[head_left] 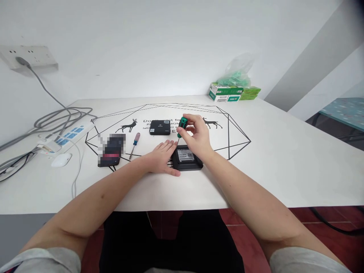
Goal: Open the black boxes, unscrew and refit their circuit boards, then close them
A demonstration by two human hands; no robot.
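A black box-shaped device (187, 165) lies on the white table, its labelled face up. My left hand (163, 157) rests flat against its left side, fingers stretched out and thumb along the near edge. In my right hand (197, 136) is a screwdriver (182, 123) with a green and black handle, gripped between thumb and fingers. Its shaft points down to the far left corner of the device; the tip's exact contact is hard to make out. Behind sits a second, flatter black box (160, 127). Left of my left hand lies another screwdriver (136, 139) with a clear, blue-ended handle.
A phone (112, 151), partly pixelated, lies at the left. Further left are a white power strip (72, 134), a white earbud case (61, 159) and coiled grey cables (65, 117). Green and white boxes (227, 93) under a plastic bag (237, 72) stand by the wall.
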